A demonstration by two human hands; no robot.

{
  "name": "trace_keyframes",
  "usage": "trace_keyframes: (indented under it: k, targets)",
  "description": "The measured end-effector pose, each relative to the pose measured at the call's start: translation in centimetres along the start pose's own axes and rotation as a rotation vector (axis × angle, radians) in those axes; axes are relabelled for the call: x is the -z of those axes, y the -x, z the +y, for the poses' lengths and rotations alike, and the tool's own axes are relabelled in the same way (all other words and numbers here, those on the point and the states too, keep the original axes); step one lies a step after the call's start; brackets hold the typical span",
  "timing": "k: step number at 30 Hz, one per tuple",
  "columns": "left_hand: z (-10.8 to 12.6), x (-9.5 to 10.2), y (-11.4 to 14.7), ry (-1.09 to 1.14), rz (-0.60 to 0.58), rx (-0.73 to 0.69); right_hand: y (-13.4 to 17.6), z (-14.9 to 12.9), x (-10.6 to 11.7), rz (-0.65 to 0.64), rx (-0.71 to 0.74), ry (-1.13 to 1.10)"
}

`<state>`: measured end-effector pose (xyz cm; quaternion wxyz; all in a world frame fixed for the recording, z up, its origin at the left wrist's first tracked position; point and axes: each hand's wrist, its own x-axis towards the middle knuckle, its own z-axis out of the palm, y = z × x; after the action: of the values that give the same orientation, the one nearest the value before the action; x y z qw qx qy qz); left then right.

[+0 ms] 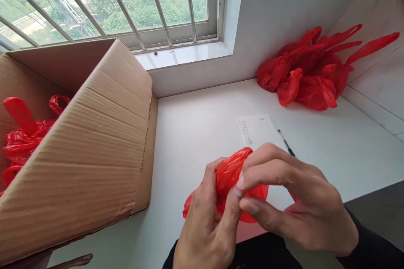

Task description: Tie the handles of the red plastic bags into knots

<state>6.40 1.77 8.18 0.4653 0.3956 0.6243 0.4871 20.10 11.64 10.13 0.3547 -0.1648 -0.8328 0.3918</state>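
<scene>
Head view: a red plastic bag point(233, 170) is held over the white tabletop point(189, 128), gathered in the left hand point(206, 222). Beside the left thumb tip, the thumb and index finger of the right hand point(303, 197) are curled close together; whether plastic is pinched there cannot be told. The bag is best steadied by the left hand while its thin plastic is worked gently, lest it be torn. From the bag, the paper notepad point(260, 128) at one o'clock should be left undisturbed.
</scene>
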Motion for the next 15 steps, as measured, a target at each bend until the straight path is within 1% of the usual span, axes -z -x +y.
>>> trace_keyframes:
  k: [1,2,4,6,8,10,11,13,15]
  targets:
    - [0.1,0.3,-0.2,0.002,-0.009,0.025,0.3,0.5,0.1,0.025,-0.008,0.103]
    - [0.0,0.6,-0.3,0.01,-0.015,0.042,0.6,1.1,0.2,0.022,-0.016,0.202]
    - [-0.3,1.1,-0.3,0.032,-0.021,0.047,1.2,2.3,0.2,-0.04,-0.038,0.336]
    - [-0.9,1.5,-0.3,0.038,-0.009,0.065,1.5,3.2,0.0,-0.114,-0.037,0.371]
    - [-1.7,2.0,-0.4,0.052,0.058,0.102,1.5,3.5,-0.2,-0.153,-0.024,0.342]
    - [-2.3,2.3,-0.7,0.101,0.114,0.107,1.3,3.1,-0.2,-0.145,-0.036,0.261]
    - [-2.4,2.3,-0.8,0.125,0.119,0.093,1.2,2.7,-0.1,-0.13,-0.056,0.203]
    - [-2.4,2.0,-0.9,0.124,0.078,0.061,0.8,1.6,0.1,-0.102,-0.105,0.067]
    - [-2.2,1.0,-0.5,0.082,0.045,0.008,0.4,0.6,0.1,-0.073,-0.127,-0.06]
